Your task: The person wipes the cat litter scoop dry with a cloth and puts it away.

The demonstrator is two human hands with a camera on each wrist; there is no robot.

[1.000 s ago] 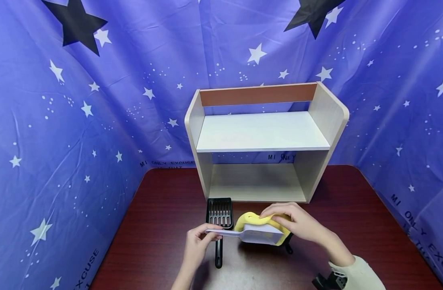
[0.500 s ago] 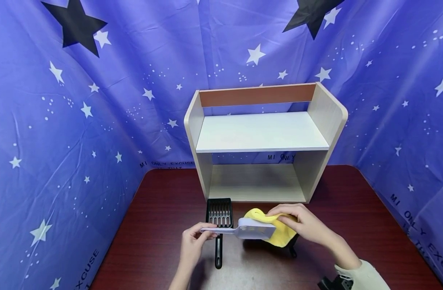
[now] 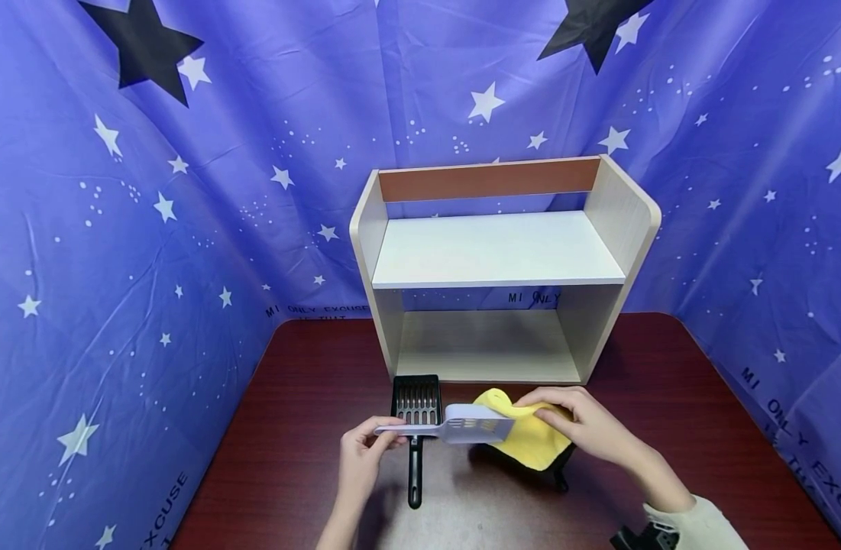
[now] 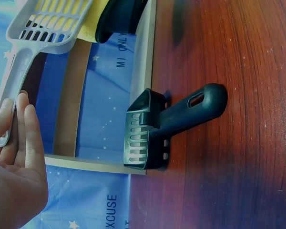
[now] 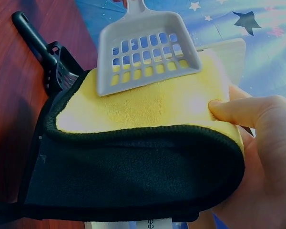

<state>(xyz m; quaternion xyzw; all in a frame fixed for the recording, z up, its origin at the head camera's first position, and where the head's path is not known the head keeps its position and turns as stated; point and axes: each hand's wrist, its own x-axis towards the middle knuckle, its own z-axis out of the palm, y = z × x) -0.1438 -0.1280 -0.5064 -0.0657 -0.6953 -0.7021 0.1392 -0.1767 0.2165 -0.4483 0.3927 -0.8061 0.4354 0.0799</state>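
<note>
My left hand (image 3: 357, 464) pinches the handle of a pale grey litter scoop (image 3: 457, 426), its slotted head pointing right. A yellow cloth (image 3: 535, 443) with black edging and a black reverse side is gripped by my right hand (image 3: 588, 420), thumb on the yellow face. The right wrist view shows the cloth (image 5: 128, 109) folded over, with the scoop's end (image 5: 150, 78) lying against its yellow side. Beneath the pale scoop's handle, a black slotted litter scoop (image 3: 415, 470) rests on the table, handle toward me.
Behind the hands stands a two-level wooden shelf unit (image 3: 499, 248) on the dark red table (image 3: 310, 397). A blue curtain with stars (image 3: 186, 267) surrounds the table at the back and sides. A white label (image 5: 155, 223) shows below the cloth.
The pale scoop has slid left, away from the fold of the cloth that wrapped it earlier. My right hand has shifted slightly right, and the cloth now drapes lower. The black scoop stays put.
</note>
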